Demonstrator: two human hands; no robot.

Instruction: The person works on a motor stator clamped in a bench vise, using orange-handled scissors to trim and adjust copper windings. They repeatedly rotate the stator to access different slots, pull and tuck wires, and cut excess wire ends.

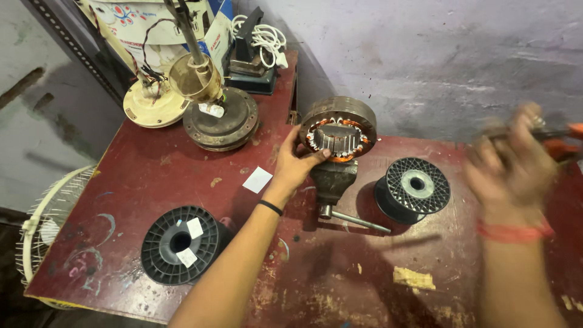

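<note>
A round motor stator (339, 129) with copper windings stands on edge in a small bench vise (333, 181) on the dark red table (139, 176). My left hand (296, 163) grips the stator's lower left rim, thumb across its front. My right hand (512, 163) is raised at the right, blurred by motion, and holds an orange-handled tool (562, 141) that looks like pliers. That hand is well clear of the stator.
Two black wire spools lie on the table, one at front left (179, 244), one right of the vise (413, 187). A fan motor housing (220, 119), a cream disc (155, 103) and a white-corded device (252, 54) crowd the back. A fan guard (45, 218) leans at left.
</note>
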